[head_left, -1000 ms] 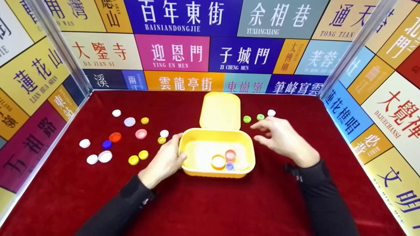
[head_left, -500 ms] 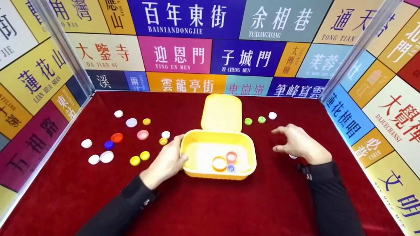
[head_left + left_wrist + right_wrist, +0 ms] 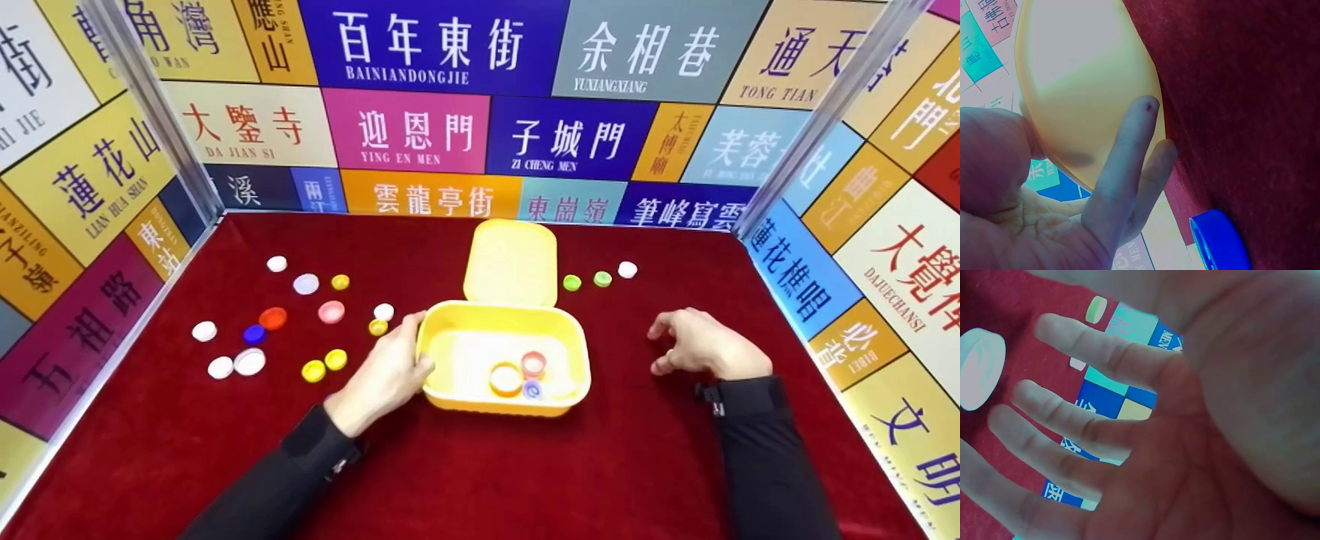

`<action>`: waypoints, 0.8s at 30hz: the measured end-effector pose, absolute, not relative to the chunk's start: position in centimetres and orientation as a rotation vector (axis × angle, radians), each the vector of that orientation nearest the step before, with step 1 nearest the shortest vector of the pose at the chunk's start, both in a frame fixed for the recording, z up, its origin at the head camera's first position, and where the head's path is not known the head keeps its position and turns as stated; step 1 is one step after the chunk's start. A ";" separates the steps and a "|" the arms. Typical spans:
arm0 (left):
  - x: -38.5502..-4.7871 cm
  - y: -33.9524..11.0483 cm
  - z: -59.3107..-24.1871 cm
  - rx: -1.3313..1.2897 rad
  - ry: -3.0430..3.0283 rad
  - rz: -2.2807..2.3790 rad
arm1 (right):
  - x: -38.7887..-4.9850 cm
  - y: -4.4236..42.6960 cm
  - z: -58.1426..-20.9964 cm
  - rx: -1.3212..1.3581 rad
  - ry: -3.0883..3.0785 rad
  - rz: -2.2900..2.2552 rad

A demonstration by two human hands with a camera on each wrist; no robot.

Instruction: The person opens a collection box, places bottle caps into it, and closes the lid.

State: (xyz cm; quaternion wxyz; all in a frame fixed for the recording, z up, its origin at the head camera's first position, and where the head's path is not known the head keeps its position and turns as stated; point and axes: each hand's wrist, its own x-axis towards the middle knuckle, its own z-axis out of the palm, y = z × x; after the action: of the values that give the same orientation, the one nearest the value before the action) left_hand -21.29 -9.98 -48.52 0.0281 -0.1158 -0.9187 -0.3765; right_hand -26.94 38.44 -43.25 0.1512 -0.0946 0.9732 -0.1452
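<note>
My left hand (image 3: 385, 371) grips the left wall of a yellow plastic box (image 3: 504, 406), its thumb over the rim and fingers along the outside. The box's lid (image 3: 511, 262) lies folded back behind it. Inside the box are several bottle caps, including an orange-rimmed cap (image 3: 506, 379), a red cap (image 3: 533, 364) and a purple cap (image 3: 532, 389). Right of the box hovers my right hand (image 3: 709, 346), fingers apart and holding nothing. A white cap (image 3: 981, 368) lies near its fingertips in the right wrist view; in the head view that cap is hidden.
Several loose caps lie left of the box, among them a red cap (image 3: 273, 319), a blue cap (image 3: 254, 334) and a pink cap (image 3: 331, 312). Behind right are two green caps (image 3: 572, 283) and a white cap (image 3: 628, 269). Printed panels (image 3: 405, 131) wall the red cloth (image 3: 480, 480).
My right hand has moved right and towards me, away from the box and the green caps. The left hand keeps its grip on the box. The whole view has shifted slightly.
</note>
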 end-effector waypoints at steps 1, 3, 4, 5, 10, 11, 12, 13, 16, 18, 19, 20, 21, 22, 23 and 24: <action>-21.3 -10.0 -48.5 -0.356 -2.838 -1.163 | -26.9 38.5 -43.2 -0.246 2.772 -0.427; -21.3 -10.0 -48.6 -0.355 -2.837 -1.165 | -27.0 38.6 -43.3 -0.210 2.736 -0.440; -21.3 -10.0 -48.6 -0.356 -2.835 -1.166 | -27.0 38.6 -43.4 -0.199 2.722 -0.447; -21.3 -10.0 -48.6 -0.357 -2.833 -1.166 | -27.0 38.7 -43.5 -0.192 2.713 -0.457; -21.3 -10.0 -48.7 -0.361 -2.835 -1.170 | -27.1 38.8 -43.9 -0.230 2.723 -0.465; -21.3 -9.9 -48.7 -0.360 -2.838 -1.171 | -27.2 38.9 -43.9 -0.243 2.730 -0.463; -21.3 -9.9 -48.7 -0.360 -2.840 -1.170 | -27.2 38.9 -44.0 -0.250 2.734 -0.462; -21.3 -9.9 -48.7 -0.360 -2.840 -1.171 | -27.3 38.9 -44.0 -0.258 2.739 -0.460; -21.4 -10.0 -48.6 -0.363 -2.834 -1.171 | -27.5 38.8 -44.0 -0.283 2.759 -0.456; -21.4 -10.0 -48.6 -0.365 -2.831 -1.169 | -27.6 38.7 -44.1 -0.306 2.772 -0.457; -21.3 -10.0 -48.6 -0.367 -2.830 -1.169 | -27.6 38.6 -44.1 -0.322 2.782 -0.457; -21.3 -10.0 -48.6 -0.370 -2.829 -1.167 | -27.7 38.5 -44.1 -0.336 2.790 -0.460; -21.3 -10.0 -48.6 -0.374 -2.826 -1.164 | -27.7 38.5 -44.2 -0.352 2.800 -0.463; -21.3 -10.0 -48.6 -0.377 -2.824 -1.163 | -27.7 38.4 -44.2 -0.366 2.809 -0.468; -21.3 -10.1 -48.7 -0.381 -2.822 -1.159 | -27.7 38.3 -44.2 -0.371 2.813 -0.478; -21.3 -10.1 -48.6 -0.383 -2.821 -1.158 | -27.7 38.2 -44.2 -0.374 2.818 -0.489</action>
State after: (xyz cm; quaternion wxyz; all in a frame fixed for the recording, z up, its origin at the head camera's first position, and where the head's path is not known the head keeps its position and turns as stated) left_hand -21.33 -10.07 -48.64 0.0340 -0.1244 -0.9174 -0.3765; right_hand -27.72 38.21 -44.20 0.1283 -0.1287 0.9689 -0.1682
